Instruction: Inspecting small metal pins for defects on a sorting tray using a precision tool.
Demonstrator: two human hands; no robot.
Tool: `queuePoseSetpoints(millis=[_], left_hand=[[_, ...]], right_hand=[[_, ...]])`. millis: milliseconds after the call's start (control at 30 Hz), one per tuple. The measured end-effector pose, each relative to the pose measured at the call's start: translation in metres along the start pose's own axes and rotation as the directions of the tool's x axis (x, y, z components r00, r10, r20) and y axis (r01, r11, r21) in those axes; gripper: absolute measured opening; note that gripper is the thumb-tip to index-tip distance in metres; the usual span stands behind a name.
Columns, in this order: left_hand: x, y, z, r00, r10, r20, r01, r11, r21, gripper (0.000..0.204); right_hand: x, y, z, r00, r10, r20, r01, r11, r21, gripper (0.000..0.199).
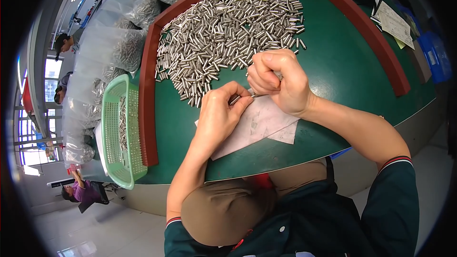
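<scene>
A large heap of small silver metal pins (228, 33) covers the far part of a green table mat (342, 66) with a raised red-brown rim. My left hand (220, 114) pinches one metal pin (234, 99) between thumb and fingers, just above a white paper sheet (259, 126). My right hand (278, 83) is closed into a fist right beside it, its fingers curled around something thin that meets the pin; what it grips is mostly hidden. Both hands touch near the heap's front edge.
A green plastic basket (116, 133) holding more pins hangs off the table's left rim. Clear plastic bags of pins (119, 47) pile up at the left. Papers (395, 21) and a blue box (435, 54) lie at the right. Other people sit far left.
</scene>
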State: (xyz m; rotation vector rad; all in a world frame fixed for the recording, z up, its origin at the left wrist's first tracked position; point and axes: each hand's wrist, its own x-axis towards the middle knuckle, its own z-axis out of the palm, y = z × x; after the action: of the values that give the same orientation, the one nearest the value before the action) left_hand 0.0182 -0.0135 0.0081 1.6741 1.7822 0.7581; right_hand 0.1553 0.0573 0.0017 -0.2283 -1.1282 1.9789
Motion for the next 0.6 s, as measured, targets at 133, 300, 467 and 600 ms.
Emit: queuePoseSetpoints(millis=[133,300,467,600], left_hand=[[0.0006,-0.0028,0.0011,0.999,0.032,-0.018,-0.032,0.999,-0.014,0.011],[0.0006,-0.0011,0.0,1.0,0.013,-0.005,-0.013,1.0,-0.004,0.011],[0.0004,-0.0007,-0.0004,1.0,0.005,-0.01,-0.005,1.0,-0.022,0.011],[0.0005,0.0009,-0.0007,1.0,-0.01,0.002,0.01,1.0,0.007,0.012]], right_hand=[[-0.0003,0.0031,-0.0002,1.0,-0.012,0.002,0.012,0.999,-0.032,0.036],[0.0002,0.0015,-0.001,1.0,-0.001,0.013,0.001,1.0,-0.009,0.036],[0.001,0.0001,-0.0014,1.0,-0.012,0.021,0.012,1.0,-0.027,0.036],[-0.0006,-0.0017,-0.0006,0.999,0.018,0.028,-0.018,1.0,0.01,0.036]])
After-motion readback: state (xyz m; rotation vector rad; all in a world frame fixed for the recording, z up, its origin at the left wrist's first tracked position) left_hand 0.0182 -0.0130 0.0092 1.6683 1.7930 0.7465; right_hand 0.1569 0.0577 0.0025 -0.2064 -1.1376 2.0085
